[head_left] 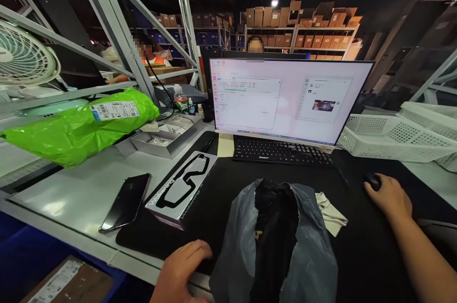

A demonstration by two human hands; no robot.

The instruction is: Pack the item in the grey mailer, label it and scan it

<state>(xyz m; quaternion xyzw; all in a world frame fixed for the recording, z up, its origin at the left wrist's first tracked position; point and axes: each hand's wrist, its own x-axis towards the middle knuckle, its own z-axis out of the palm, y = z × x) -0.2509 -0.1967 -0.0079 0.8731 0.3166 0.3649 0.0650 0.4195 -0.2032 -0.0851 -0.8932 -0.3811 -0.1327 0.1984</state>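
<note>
My right hand (391,198) is closed over a black computer mouse (373,181) on the right of the dark desk mat. My left hand (183,267) rests at the front edge of the desk with its fingers loosely bent and its thumb apart, holding nothing that I can see. Beside it, a torn-open grey plastic mailing bag (310,246) stands in front of me, with dark black material (274,227) inside. Beyond the left hand lies a white box (182,188) printed "Wakening". A black phone (125,202) is left of that box.
A monitor (289,103) and black keyboard (282,150) stand at the back. To the left are a green parcel (82,124), a grey tray (167,138) and a fan (24,53). White baskets (396,136) sit right; crumpled paper (332,215) lies by the bag. Other people are beyond.
</note>
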